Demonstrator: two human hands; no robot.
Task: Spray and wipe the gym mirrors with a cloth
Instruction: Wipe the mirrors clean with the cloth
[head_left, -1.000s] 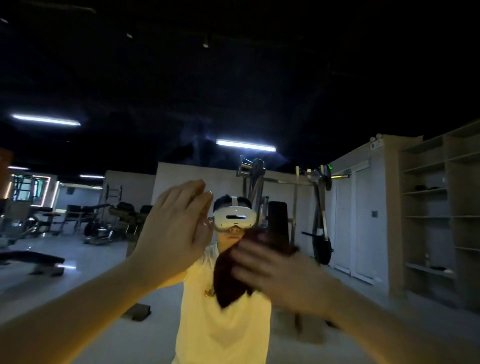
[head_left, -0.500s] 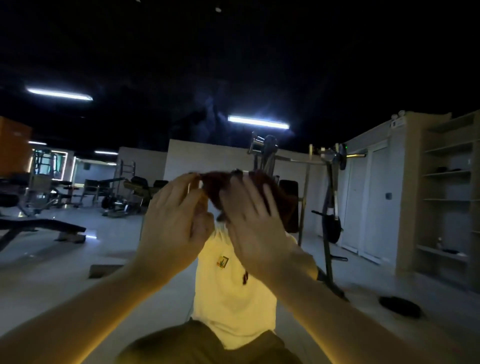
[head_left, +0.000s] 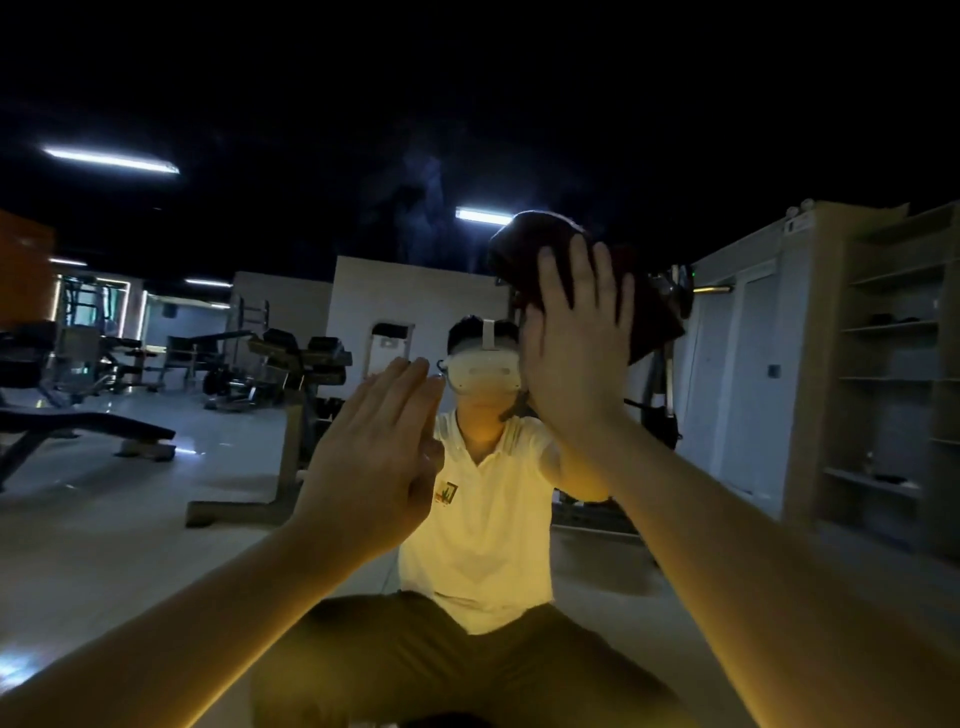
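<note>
While the right hand (head_left: 574, 353) lies flat with its fingers straight and spread, it presses a dark reddish cloth (head_left: 522, 241) against the mirror (head_left: 727, 130), just up and to the right of the reflected headset (head_left: 483, 371); the cloth bunches out above the fingertips and trails past the far side of the palm, so it looks soft, light and limp, and I'd judge it apt to fold or creep under the hand unless the pressure is kept even; a flat palm over its middle seems the best hold, or a pinch on a gathered edge should it slip. The left hand (head_left: 374, 467) is open too, fingers straight and close together, holding nothing, below and left of the headset; whether it touches the glass I cannot tell. Faint smears (head_left: 410, 208) show well above the headset. Far to the right of the headset, open shelving (head_left: 883, 364) appears in the reflection; a few small dark things sit on two of its shelves, too dim to name.
</note>
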